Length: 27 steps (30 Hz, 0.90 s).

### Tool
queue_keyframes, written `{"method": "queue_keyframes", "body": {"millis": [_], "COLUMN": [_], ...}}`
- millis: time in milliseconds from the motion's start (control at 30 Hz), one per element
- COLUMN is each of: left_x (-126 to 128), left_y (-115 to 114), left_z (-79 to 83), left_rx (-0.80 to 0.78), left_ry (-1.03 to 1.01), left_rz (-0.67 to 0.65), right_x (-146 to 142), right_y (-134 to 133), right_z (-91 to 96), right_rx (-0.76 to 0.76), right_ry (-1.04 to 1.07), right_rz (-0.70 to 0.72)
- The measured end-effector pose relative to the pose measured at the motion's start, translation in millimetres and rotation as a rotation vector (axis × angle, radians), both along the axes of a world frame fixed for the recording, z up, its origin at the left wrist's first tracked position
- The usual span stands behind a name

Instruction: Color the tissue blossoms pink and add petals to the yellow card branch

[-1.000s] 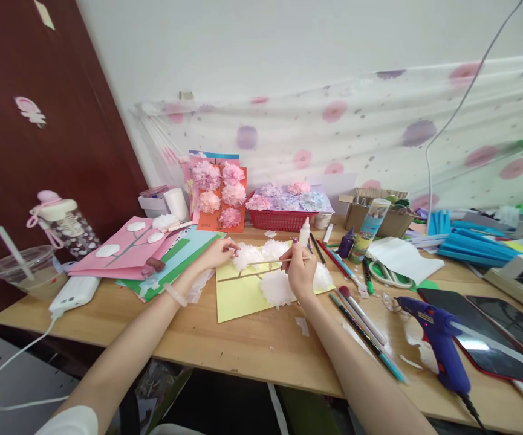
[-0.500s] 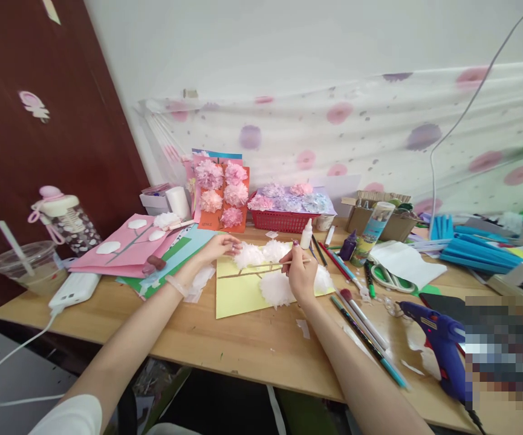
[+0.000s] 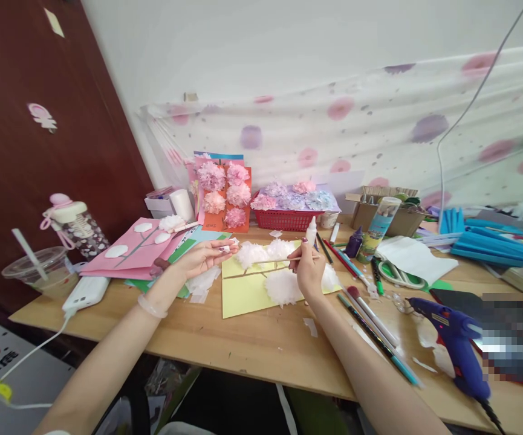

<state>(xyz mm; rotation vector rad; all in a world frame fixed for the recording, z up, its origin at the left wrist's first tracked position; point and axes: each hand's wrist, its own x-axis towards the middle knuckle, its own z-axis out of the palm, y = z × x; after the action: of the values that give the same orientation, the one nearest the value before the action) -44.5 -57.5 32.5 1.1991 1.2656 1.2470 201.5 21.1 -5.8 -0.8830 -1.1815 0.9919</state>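
Observation:
A yellow card (image 3: 243, 293) with a drawn brown branch lies on the wooden table (image 3: 252, 344). White tissue-paper flowers (image 3: 282, 287) sit on it. My right hand (image 3: 309, 269) is over the card, fingers closed on a thin stick (image 3: 288, 259) that lies level above the flowers. My left hand (image 3: 204, 257) is raised at the card's left edge, palm up, pinching a small white bit of tissue (image 3: 227, 248). A small white glue bottle (image 3: 311, 231) stands just behind my right hand.
Pink and green card sheets (image 3: 138, 254) lie left, with a power bank (image 3: 84, 292), plastic cup (image 3: 38, 272) and bottle (image 3: 77, 226). A red basket of paper flowers (image 3: 288, 208) stands behind. Pens (image 3: 374, 323), scissors (image 3: 397, 275), a blue glue gun (image 3: 456, 347) and blue paper (image 3: 488, 244) crowd the right.
My left hand has lifted off the white flower, drawn back to the left and turned palm up with a bit of tissue in its fingers. My right hand keeps the stick in place.

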Motion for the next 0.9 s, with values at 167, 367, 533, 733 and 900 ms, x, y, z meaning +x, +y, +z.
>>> {"method": "queue_keyframes", "body": {"millis": [167,367,533,733,900], "left_x": [10.2,32.8,55.4,59.3,56.7], "left_y": [-5.5,-2.4,8.2,21.1,24.8], "left_z": [-3.8,-18.2,-30.3,-42.3,-48.4], "left_rx": [-0.011,-0.022,0.040,0.077,0.056], "left_ry": [0.092,0.328,0.612,0.848,0.917], "left_rz": [0.055,0.148,0.256,0.354,0.370], "right_x": [0.9,1.7,2.0,0.2,-4.3], "right_y": [4.5,7.7,6.0,2.0,-0.9], "right_z": [-0.8,-5.0,-5.9,-6.9,-10.8], "right_rx": [0.001,0.053,0.141,0.302,0.381], "right_ry": [0.038,-0.017,-0.121,-0.224,-0.312], "right_rz": [-0.018,-0.073,-0.142,-0.143,-0.047]}}
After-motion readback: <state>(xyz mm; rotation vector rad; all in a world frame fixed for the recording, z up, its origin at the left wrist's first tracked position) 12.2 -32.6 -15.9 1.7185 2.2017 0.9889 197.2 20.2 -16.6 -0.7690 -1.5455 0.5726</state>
